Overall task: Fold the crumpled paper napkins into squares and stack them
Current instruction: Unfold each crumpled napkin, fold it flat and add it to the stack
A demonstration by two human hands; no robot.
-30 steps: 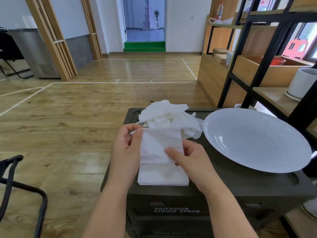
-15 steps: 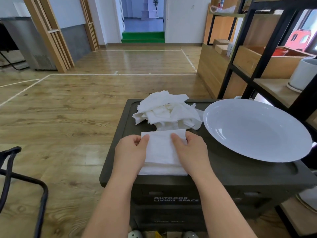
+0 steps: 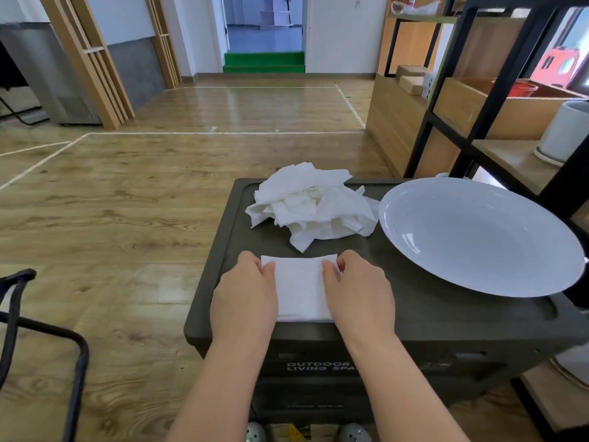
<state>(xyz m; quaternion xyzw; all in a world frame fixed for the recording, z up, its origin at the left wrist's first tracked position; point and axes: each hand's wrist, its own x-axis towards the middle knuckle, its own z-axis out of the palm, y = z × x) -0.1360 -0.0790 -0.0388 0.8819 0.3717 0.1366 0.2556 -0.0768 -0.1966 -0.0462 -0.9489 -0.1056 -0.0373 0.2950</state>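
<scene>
A folded white napkin (image 3: pixel 299 288) lies flat on the dark box lid (image 3: pixel 446 317), near its front edge. My left hand (image 3: pixel 245 295) presses on the napkin's left side, thumb and fingers at its far left corner. On the right side my right hand (image 3: pixel 357 291) rests the same way, fingers at the far right corner. Whether more folded napkins lie under it I cannot tell. Behind it sits a heap of crumpled white napkins (image 3: pixel 310 205).
A large white plate (image 3: pixel 478 231) takes up the lid's right half, touching the heap's edge. A black-framed wooden shelf (image 3: pixel 497 100) stands close on the right with a white pot (image 3: pixel 565 132). A black chair frame (image 3: pixel 38 330) is at the left. Wooden floor surrounds the box.
The napkin, held up and half open a second ago, has been folded over and laid flat. Both hands came down onto it and now press its sides.
</scene>
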